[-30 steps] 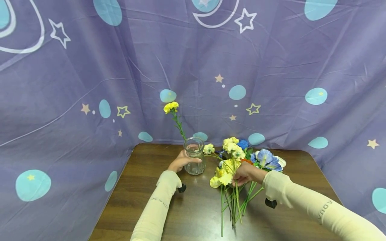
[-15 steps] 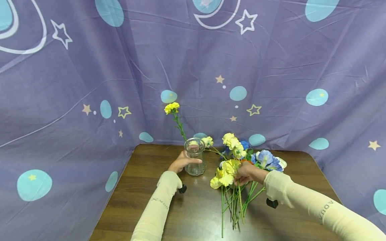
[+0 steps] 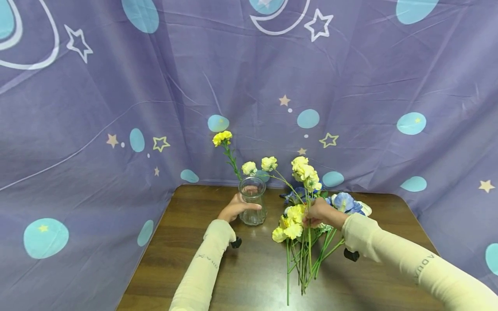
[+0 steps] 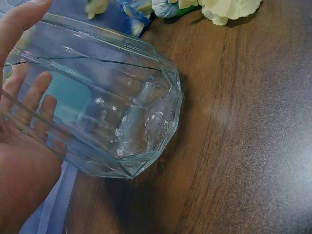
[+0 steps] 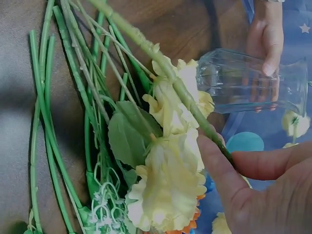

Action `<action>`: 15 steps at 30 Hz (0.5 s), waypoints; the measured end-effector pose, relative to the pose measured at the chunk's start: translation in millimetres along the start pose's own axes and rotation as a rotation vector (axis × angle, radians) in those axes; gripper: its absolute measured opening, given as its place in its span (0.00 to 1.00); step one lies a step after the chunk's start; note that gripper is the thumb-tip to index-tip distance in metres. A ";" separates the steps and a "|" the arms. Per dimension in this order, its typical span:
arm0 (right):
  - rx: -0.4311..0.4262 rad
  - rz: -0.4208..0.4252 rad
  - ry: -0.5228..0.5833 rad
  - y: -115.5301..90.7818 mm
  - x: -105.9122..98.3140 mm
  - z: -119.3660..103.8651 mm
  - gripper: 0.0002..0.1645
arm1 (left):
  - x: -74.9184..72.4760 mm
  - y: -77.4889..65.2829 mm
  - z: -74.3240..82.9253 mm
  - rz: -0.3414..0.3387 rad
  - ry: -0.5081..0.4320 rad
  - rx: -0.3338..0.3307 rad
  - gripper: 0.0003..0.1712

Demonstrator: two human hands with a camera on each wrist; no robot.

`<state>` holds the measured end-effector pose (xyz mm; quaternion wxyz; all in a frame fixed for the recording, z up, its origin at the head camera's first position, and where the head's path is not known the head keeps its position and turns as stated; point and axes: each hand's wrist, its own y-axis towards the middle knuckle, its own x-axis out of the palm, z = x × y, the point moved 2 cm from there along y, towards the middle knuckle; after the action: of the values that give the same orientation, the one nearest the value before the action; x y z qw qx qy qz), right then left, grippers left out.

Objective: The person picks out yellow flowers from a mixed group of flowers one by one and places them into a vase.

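A: Far left, a yellow carnation leans out of the glass vase, and the left hand is curled round the glass!
B: Good anchor (glass is slippery stuff). I'd hold firm without squeezing, keeping the vase upright on the table.
A: Moving right, yellow blooms lie low, and above them rises the cream spray, its stem pinched between the fingers and thumb of the right hand!
B: Best drawn up slowly, I reckon: that stem crosses the yellow blooms, and a sideways tug could drag them.
A: Furthest right, blue flowers sit just beyond the wrist.
B: Another likely snag, so lift the sleeve clear.
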<state>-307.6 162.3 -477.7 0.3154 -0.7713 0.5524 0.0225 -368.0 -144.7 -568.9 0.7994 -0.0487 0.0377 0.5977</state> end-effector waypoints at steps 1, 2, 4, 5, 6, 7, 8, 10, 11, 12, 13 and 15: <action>-0.003 0.005 -0.006 -0.1 -1.1 -1.4 0.20 | 0.0 -0.2 0.1 0.001 0.004 -0.007 0.43; -0.006 0.010 -0.006 -0.2 -2.0 -2.4 0.22 | -0.2 -0.4 0.2 0.002 0.008 -0.008 0.43; -0.019 0.019 -0.008 -0.2 -3.2 -3.8 0.24 | -0.2 -0.8 0.7 0.004 0.006 -0.011 0.44; -0.024 0.022 -0.002 -0.4 -3.6 -4.5 0.25 | -0.3 -0.9 0.9 0.006 0.006 -0.012 0.44; -0.029 0.026 0.006 -0.6 -3.9 -5.2 0.24 | -0.2 -1.0 0.9 0.008 0.004 -0.017 0.44; -0.039 0.030 0.011 -1.2 -4.4 -5.9 0.26 | -0.3 -1.1 0.8 0.012 0.001 -0.022 0.44; -0.045 0.037 0.019 -1.4 -4.8 -6.4 0.24 | -0.4 -1.1 0.6 0.013 0.000 -0.023 0.44; -0.059 0.045 0.027 -1.7 -6.4 -8.0 0.13 | -0.2 -1.0 0.4 0.015 0.000 -0.031 0.44; -0.067 0.055 0.036 -1.9 -7.1 -8.8 0.10 | -0.3 -0.9 0.3 0.014 0.000 -0.030 0.43; -0.075 0.062 0.045 -2.1 -7.8 -9.8 0.08 | -0.3 -0.6 0.3 0.012 0.000 -0.025 0.44; -0.082 0.069 0.053 -2.0 -8.5 -10.7 0.07 | -0.3 -0.5 0.3 0.009 0.000 -0.017 0.44; -0.091 0.077 0.069 -1.6 -9.4 -12.5 0.09 | -0.2 -0.6 0.5 0.002 0.004 -0.002 0.44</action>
<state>-313.8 164.1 -463.3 0.2596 -0.7634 0.5905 0.0330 -367.5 -145.0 -568.4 0.7985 -0.0506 0.0387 0.5986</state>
